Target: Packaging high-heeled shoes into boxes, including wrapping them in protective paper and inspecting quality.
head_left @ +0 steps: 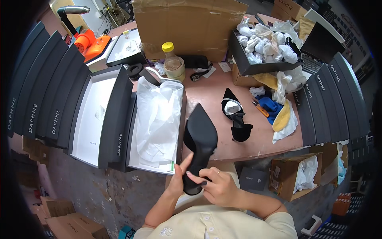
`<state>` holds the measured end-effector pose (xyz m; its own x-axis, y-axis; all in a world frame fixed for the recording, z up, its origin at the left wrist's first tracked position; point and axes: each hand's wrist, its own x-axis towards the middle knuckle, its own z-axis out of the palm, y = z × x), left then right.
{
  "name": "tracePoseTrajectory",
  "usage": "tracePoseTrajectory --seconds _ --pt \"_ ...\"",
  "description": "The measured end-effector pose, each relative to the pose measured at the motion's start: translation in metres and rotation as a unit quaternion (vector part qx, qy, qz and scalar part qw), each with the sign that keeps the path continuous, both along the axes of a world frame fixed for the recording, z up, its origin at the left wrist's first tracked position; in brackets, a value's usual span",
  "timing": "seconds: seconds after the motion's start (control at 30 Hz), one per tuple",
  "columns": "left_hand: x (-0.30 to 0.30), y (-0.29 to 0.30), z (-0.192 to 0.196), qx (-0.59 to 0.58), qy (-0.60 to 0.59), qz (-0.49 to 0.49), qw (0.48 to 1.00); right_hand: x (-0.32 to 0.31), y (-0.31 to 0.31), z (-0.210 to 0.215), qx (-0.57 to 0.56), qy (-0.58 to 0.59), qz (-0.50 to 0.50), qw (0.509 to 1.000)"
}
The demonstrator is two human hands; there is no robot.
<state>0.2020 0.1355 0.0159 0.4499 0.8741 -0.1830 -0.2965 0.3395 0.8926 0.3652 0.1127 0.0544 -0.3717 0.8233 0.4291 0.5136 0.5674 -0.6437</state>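
A black pointed-toe shoe (201,133) is held up before my chest with its dark sole toward me and its toe pointing away. My left hand (176,181) grips it along the left side near the heel end, thumb against the sole. With curled fingers, my right hand (221,186) pinches at the heel; the exact contact is partly hidden by the fingers. A second black shoe (240,133), with a sparkly strap and white stuffing in its toe, lies on the table to the right. Left of the held shoe is an open shoe box (133,161) with white tissue paper (157,123) in it.
Dark box lids (51,87) stand in rows at left and right. A bottle with a yellow cap (174,67) stands behind the tissue. At the right lie an orange-handled cutter (260,108), blue and yellow cloths (282,115) and a black box of wrapped white bundles (264,68).
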Motion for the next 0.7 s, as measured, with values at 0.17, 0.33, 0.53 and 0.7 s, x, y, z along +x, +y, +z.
tracePoseTrajectory --seconds 0.17,0.33,0.53,0.7 --pt "0.026 0.013 0.0 0.055 -0.077 0.061 0.994 0.004 -0.022 -0.013 -0.217 0.311 -0.057 0.923" --pt "0.049 0.013 0.009 0.026 -0.1 0.171 0.98 -0.001 -0.028 -0.021 0.029 0.112 -0.134 0.984" --pt "0.046 0.011 -0.001 0.157 -0.006 0.158 0.975 0.011 0.015 0.0 0.299 -0.087 -0.173 0.935" --pt "0.023 0.011 0.004 0.041 -0.166 0.011 0.985 0.062 0.04 0.045 0.194 0.021 -0.223 0.955"
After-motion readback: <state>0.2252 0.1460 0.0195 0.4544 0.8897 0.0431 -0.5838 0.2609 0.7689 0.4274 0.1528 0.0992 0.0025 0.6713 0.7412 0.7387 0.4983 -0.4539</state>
